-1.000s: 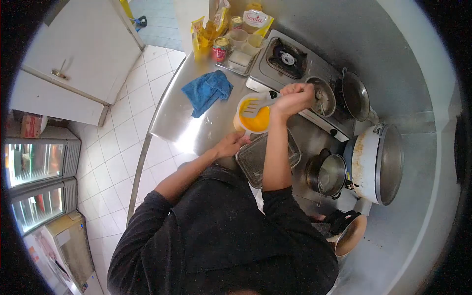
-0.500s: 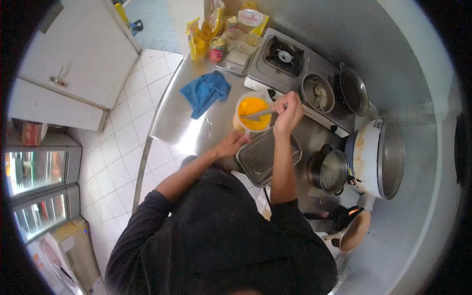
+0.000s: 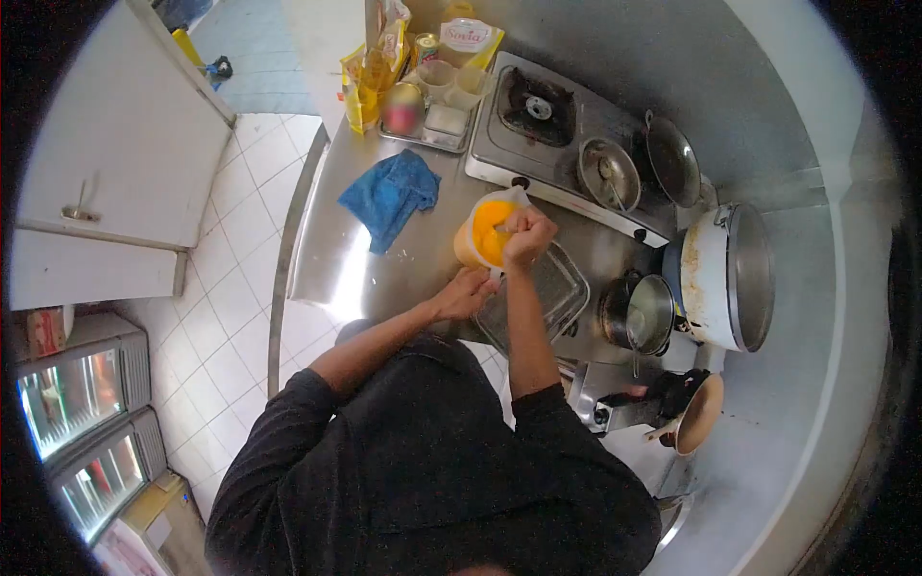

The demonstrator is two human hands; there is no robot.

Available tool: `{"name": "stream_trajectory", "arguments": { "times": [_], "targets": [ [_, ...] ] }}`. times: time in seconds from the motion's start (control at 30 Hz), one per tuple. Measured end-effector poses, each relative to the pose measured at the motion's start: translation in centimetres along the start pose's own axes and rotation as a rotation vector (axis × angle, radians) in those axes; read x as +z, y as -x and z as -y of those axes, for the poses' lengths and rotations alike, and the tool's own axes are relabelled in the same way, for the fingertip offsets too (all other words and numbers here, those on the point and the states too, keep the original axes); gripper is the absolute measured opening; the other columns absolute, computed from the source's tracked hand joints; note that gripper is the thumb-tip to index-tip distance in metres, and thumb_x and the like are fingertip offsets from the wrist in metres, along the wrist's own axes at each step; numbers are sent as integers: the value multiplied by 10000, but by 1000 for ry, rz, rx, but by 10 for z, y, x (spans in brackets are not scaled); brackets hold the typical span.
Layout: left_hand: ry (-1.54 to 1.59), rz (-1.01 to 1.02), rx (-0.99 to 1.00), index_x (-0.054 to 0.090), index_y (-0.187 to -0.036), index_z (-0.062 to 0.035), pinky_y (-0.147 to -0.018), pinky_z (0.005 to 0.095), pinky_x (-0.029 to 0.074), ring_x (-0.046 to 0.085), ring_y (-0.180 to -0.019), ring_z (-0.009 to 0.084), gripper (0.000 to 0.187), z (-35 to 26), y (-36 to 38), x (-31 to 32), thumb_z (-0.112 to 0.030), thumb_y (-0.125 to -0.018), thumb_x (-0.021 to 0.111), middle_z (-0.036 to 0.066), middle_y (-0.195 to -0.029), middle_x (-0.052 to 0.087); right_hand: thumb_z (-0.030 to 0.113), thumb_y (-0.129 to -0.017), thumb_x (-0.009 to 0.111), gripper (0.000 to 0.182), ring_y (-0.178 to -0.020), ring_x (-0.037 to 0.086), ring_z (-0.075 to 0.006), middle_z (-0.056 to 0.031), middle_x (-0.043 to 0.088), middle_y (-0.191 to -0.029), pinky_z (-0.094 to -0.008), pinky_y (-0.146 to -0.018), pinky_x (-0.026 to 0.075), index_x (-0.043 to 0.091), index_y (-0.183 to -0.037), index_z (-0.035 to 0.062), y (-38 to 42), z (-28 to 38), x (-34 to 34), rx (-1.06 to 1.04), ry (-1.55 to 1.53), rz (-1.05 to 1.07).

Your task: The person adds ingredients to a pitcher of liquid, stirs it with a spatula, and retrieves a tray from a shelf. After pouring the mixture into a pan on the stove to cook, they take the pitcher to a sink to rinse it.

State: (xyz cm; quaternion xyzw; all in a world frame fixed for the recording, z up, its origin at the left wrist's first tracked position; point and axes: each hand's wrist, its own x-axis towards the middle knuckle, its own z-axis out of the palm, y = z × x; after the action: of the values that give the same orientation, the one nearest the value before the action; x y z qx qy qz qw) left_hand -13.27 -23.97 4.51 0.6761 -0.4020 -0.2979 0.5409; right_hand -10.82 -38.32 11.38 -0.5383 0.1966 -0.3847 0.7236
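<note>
Left grip (image 3: 464,294) closed on the handle of the jug (image 3: 467,250) near the front edge of the table (image 3: 423,254), right grip (image 3: 529,238) closed round what seems a mostly hidden spatula (image 3: 504,228), I could slop orange liquid (image 3: 488,235) over the rim by stirring too hard or twisting the handle.

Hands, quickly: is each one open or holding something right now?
Left hand: closed, holding the pitcher.
Right hand: closed, holding a utensil, mostly hidden.
</note>
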Motion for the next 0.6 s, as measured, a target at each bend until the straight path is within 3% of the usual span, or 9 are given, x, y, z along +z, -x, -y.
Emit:
{"name": "stream_trajectory", "arguments": {
  "times": [0.1, 0.2, 0.3, 0.4, 0.47, 0.53, 0.6],
  "targets": [
    [-56, 2, 53, 609, -873, -8, -813, 474, 417, 567, -895, 378, 302, 1, -2, -3, -252, -939, 443, 209, -867, 608, 172, -756, 419, 298, -427, 293, -120, -18, 314, -480, -284, -429, 237, 290, -499, 92, 0, 38, 15, 67, -8, -108],
    [-44, 24, 50, 611, -870, -16, -864, 463, 391, 561, -936, 365, 287, -1, -2, -5, -236, -937, 438, 200, -884, 613, 228, -805, 366, 318, -438, 241, -122, -12, 261, -479, -283, -419, 229, 247, -528, 129, -1, 35, 7, -41, -99, -66],
    [-12, 12, 67, 618, -866, -32, -901, 453, 366, 559, -952, 344, 272, -4, -1, -2, -222, -937, 437, 191, -885, 614, 239, -814, 369, 330, -431, 259, -124, -20, 291, -476, -273, -429, 258, 263, -522, 128, 3, 6, 0, -8, 101, -113],
    [-36, -42, 115, 626, -866, -44, -913, 452, 353, 561, -953, 327, 266, 0, 1, -1, -219, -938, 438, 182, -877, 613, 239, -824, 372, 341, -422, 260, -126, -23, 301, -466, -264, -450, 273, 275, -516, 130, -1, 60, 13, -35, -23, -66],
    [-48, -35, 110, 629, -870, -47, -907, 456, 355, 561, -949, 323, 270, 0, -2, -2, -223, -942, 437, 177, -869, 610, 215, -820, 369, 331, -413, 273, -129, -23, 317, -456, -267, -451, 275, 289, -513, 125, 3, 19, -4, -204, 123, -134],
    [-43, 28, 49, 630, -876, -47, -893, 463, 362, 557, -942, 325, 277, -2, -2, -5, -233, -947, 436, 173, -859, 607, 205, -820, 366, 325, -408, 288, -131, -24, 337, -452, -268, -452, 277, 307, -512, 120, 4, 6, -11, -228, 151, -155],
    [-65, -16, 89, 631, -873, -45, -868, 461, 377, 558, -920, 334, 286, -6, -6, -8, -246, -949, 442, 171, -840, 603, 207, -823, 362, 325, -405, 306, -130, -24, 362, -455, -268, -452, 281, 328, -513, 115, 2, -2, -16, -91, 52, -114]
  ]
}}
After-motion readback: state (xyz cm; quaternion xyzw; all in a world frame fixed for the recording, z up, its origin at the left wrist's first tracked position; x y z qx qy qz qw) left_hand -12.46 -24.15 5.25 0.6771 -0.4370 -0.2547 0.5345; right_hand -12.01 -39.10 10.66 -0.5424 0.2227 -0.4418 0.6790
